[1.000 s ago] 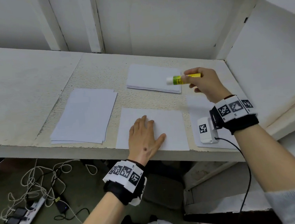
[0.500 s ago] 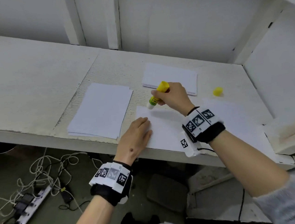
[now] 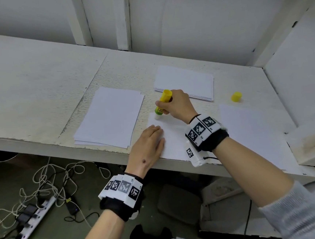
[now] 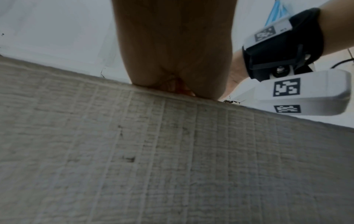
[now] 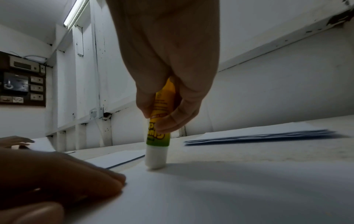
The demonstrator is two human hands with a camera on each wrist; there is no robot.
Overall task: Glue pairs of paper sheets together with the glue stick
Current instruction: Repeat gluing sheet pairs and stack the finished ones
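Note:
My right hand (image 3: 176,106) grips a yellow and green glue stick (image 3: 162,104), uncapped, tilted, with its white tip down on the far left corner of a single white sheet (image 3: 175,136). In the right wrist view the glue stick (image 5: 159,130) touches that sheet (image 5: 229,189). My left hand (image 3: 147,148) lies flat on the sheet's near left part, fingers straight. The yellow cap (image 3: 236,96) stands on the shelf to the right. The left wrist view shows only my palm (image 4: 172,53) against the shelf's front edge.
A stack of white sheets (image 3: 110,116) lies to the left, another stack (image 3: 185,82) at the back, and a single sheet (image 3: 252,130) to the right. The white shelf (image 3: 35,82) meets walls behind and at right. Cables and a power strip (image 3: 32,221) lie on the floor below.
My right hand swung the glue stick from level over the back stack down to the sheet's far left corner. My left hand stayed on the sheet. The head view shifted right.

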